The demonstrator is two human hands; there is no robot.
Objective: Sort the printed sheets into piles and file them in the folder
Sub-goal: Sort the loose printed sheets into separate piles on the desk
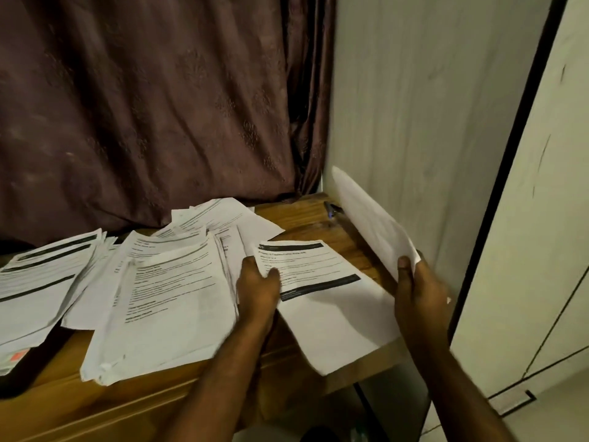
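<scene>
Now two hands each pinch one sheet: left hand [258, 282], right hand [417, 282]; perhaps three piles [159, 298]

On the table [306, 218], one pile of sheets [41, 282] lies at the left edge, a bigger pile [165, 301] in the middle, loose sheets [223, 218] behind it, and a pen [331, 209] in the back right corner.

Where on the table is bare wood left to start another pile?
One patch of bare table lies at the far right corner, bordered by the fanned sheets, the pen by the wall and the sheet under the left hand. The front edge is a thin strip. Left and middle are crowded with overlapping piles.
</scene>
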